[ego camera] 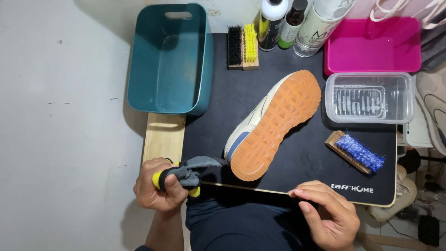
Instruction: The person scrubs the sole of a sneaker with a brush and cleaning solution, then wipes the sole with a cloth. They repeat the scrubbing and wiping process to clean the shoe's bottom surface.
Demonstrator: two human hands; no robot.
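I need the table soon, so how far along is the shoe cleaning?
The shoe lies on its side on the black mat, three brushes set down. The left hand grips a grey-and-yellow cloth beside it; the right hand rests on the mat's edge. Whether it is clean is unclear.

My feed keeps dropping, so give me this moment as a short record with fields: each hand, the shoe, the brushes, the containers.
left hand: the left hand grips a grey and yellow cloth at the mat's near left corner
right hand: the right hand is empty, fingertips on the near edge of the black mat
shoe: the sneaker lies on its side on the mat, orange sole facing up
brushes: a blue-bristled brush right of the shoe; a black and yellow brush pair at the far edge
containers: teal bin, pink tray, clear box, three bottles
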